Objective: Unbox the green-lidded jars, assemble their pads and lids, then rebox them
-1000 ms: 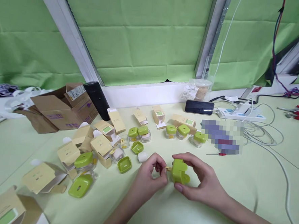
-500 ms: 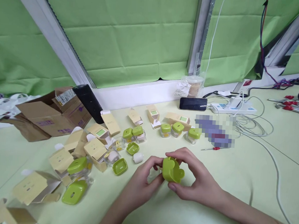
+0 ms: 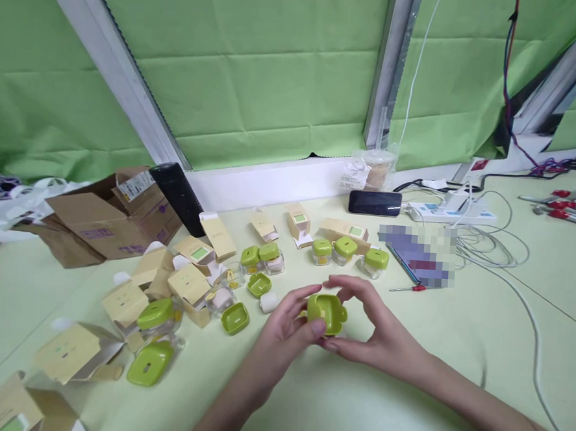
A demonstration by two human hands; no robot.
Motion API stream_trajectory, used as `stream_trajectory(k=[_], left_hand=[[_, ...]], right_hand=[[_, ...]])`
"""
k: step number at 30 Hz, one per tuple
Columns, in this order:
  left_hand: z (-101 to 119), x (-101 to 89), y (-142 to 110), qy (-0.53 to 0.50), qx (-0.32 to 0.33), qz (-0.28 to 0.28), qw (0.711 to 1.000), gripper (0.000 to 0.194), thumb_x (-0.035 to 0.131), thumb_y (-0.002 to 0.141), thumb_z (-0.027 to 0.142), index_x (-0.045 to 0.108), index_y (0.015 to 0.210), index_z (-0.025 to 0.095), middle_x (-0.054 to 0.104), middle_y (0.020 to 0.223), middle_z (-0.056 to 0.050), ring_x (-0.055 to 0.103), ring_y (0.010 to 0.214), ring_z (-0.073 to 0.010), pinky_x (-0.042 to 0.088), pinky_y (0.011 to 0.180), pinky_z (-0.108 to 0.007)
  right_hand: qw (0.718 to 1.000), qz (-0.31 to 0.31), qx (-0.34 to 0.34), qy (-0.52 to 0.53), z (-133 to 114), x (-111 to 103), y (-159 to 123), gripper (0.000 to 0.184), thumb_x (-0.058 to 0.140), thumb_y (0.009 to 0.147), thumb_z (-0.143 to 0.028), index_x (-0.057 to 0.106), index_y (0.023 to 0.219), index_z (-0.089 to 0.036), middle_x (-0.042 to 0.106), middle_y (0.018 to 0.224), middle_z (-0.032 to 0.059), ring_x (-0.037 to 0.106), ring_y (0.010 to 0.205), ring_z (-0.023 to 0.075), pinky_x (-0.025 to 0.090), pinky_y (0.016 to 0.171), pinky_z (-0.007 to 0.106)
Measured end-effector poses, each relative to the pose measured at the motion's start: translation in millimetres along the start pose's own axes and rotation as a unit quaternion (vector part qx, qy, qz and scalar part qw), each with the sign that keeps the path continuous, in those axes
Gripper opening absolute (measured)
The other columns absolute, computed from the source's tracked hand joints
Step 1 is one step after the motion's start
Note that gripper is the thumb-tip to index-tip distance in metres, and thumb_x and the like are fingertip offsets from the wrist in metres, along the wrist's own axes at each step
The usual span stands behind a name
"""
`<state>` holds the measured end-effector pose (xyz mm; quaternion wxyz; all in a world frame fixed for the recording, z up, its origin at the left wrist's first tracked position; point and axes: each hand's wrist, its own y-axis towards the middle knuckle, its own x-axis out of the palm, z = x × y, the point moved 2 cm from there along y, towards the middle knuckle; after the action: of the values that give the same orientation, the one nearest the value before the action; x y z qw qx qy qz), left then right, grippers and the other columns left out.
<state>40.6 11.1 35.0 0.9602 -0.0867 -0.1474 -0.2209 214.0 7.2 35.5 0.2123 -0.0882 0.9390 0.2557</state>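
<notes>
I can count ten small tan boxes point(image 3: 189, 281), seven green-capped jars point(image 3: 345, 248), two uncovered jars point(image 3: 221, 300) and three loose green lids point(image 3: 235, 318) (one of those is up in the left hand point(image 3: 286, 326)), plus one big carton point(image 3: 116, 224), one black cylinder point(image 3: 176, 199), one power strip point(image 3: 439, 215).

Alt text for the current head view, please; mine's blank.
The left hand holds a green plastic lid, hollow side facing the camera, the right hand curved close beside it, above a pale green table. Opened cardboard boxes and green-lidded clear jars spread leftward; beyond are three similar jars and a black smartphone.
</notes>
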Motion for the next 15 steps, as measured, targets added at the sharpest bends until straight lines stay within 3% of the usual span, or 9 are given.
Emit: stream_trajectory(k=[3,5,7,9,12,15], left_hand=[[3,-4.0,2,-0.073,-0.002,0.038,0.997,0.039,0.061,0.085,0.027,0.05,0.121,0.021,0.061,0.109,-0.007,0.061,0.092,-0.0178,0.048,0.081,-0.03],[5,-7.9,3,-0.14,0.0,0.042,0.989,0.041,0.056,0.088,0.025,0.044,0.127,0.021,0.064,0.105,-0.006,0.063,0.089,-0.0164,0.047,0.083,-0.03],[6,-10.6,4,-0.19,0.002,0.035,0.981,0.044,0.052,0.089,0.023,0.039,0.131,0.021,0.064,0.103,-0.006,0.063,0.09,-0.0163,0.046,0.087,-0.031],[5,-11.6,6,-0.218,-0.004,0.024,0.976,0.046,0.05,0.09,0.022,0.037,0.134,0.021,0.065,0.102,-0.006,0.063,0.091,-0.0173,0.045,0.09,-0.032],[2,-11.1,7,-0.232,-0.022,0.016,0.972,0.047,0.05,0.089,0.023,0.037,0.133,0.018,0.065,0.103,-0.008,0.064,0.09,-0.0187,0.045,0.089,-0.033],[0,-9.7,7,-0.197,-0.02,0.032,0.98,0.049,0.055,0.086,0.025,0.039,0.132,0.018,0.066,0.103,-0.01,0.065,0.087,-0.02,0.046,0.084,-0.034]], right_hand=[[0.998,-0.049,0.043,-0.022,9,-12,6,0.049,0.056,0.083,-0.021,0.036,0.128,-0.028,0.054,0.118,0.0062,0.056,0.099,0.0198,0.046,0.091,0.04],[0.982,-0.171,0.026,-0.075,13,-15,8,0.046,0.058,0.078,-0.015,0.046,0.122,-0.026,0.058,0.112,0.0053,0.057,0.099,0.0213,0.048,0.088,0.04],[0.948,-0.292,-0.008,-0.124,17,-13,6,0.051,0.059,0.071,-0.007,0.052,0.118,-0.025,0.059,0.113,0.0055,0.056,0.102,0.0233,0.048,0.087,0.039],[0.93,-0.335,-0.018,-0.147,21,-7,4,0.053,0.057,0.068,-0.002,0.055,0.116,-0.024,0.059,0.113,0.0058,0.057,0.102,0.0233,0.049,0.085,0.037],[0.943,-0.303,0.023,-0.134,27,-2,3,0.042,0.057,0.07,-0.005,0.057,0.108,-0.023,0.063,0.099,0.0034,0.062,0.087,0.0197,0.052,0.072,0.031],[0.982,-0.165,0.056,-0.07,28,-8,7,0.036,0.062,0.076,-0.017,0.051,0.11,-0.024,0.062,0.098,0.0027,0.062,0.083,0.0181,0.053,0.073,0.032]])
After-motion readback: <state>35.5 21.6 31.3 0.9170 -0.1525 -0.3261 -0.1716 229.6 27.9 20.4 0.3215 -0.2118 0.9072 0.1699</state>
